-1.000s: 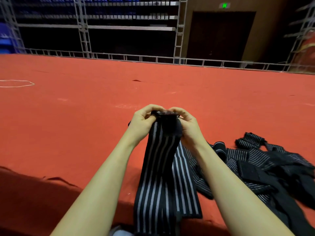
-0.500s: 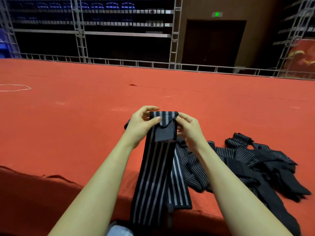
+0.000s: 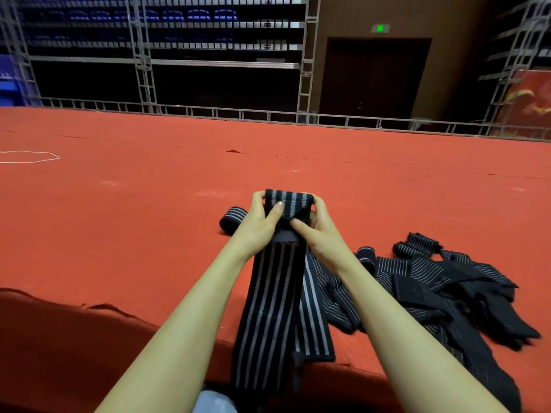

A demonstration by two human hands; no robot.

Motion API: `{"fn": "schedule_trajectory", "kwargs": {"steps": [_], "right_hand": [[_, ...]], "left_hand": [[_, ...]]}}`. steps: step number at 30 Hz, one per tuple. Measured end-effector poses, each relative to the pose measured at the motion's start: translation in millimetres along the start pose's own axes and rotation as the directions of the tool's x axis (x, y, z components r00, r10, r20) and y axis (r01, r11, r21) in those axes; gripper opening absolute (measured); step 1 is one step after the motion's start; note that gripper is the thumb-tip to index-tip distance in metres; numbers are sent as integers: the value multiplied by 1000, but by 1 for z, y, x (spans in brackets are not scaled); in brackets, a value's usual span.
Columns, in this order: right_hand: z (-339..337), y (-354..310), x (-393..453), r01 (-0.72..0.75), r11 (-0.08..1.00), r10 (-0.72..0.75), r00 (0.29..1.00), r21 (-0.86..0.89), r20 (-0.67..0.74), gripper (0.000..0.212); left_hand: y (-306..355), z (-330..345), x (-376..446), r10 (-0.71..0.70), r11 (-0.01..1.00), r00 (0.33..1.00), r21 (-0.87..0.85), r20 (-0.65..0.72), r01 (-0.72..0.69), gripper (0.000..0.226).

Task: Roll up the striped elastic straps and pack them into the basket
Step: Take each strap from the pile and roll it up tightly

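A black elastic strap with grey stripes hangs from both my hands down over the near edge of the red stage. Its top end is folded over into a small flap. My left hand pinches the fold from the left, thumb on the front. My right hand grips it from the right. A rolled strap lies on the carpet just left of my left hand. A heap of loose striped straps lies to the right. No basket is in view.
The red carpeted stage stretches ahead to a metal rail at its far edge. A white cord loop lies at far left. The stage's near edge drops off below my forearms. Scaffolding and a dark door stand behind.
The folded top of the strap has grown thicker, with the dark flap turned further down. My hands have lifted slightly and the view has tilted up, so the rolled strap on the left now shows.
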State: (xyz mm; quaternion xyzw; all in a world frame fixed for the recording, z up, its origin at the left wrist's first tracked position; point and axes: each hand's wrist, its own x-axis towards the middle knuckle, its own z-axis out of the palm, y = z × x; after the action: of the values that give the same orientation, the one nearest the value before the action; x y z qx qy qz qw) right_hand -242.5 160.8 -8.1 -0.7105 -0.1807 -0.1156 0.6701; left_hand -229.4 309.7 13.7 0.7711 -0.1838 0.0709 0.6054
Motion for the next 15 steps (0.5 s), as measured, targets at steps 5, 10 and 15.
{"fn": "schedule_trajectory", "kwargs": {"steps": [5, 10, 15], "right_hand": [[-5, 2, -2, 0, 1000, 2, 990, 16, -139, 36], [-4, 0, -4, 8, 999, -11, 997, -40, -72, 36], [-4, -6, -5, 1, 977, 9, 999, -214, 47, 54]], "left_hand": [[6, -4, -3, 71, 993, 990, -102, 119, -59, 34], [5, -4, 1, 95, 987, 988, -142, 124, -78, 33], [-4, 3, -2, 86, 954, 996, -291, 10, -79, 40]]}}
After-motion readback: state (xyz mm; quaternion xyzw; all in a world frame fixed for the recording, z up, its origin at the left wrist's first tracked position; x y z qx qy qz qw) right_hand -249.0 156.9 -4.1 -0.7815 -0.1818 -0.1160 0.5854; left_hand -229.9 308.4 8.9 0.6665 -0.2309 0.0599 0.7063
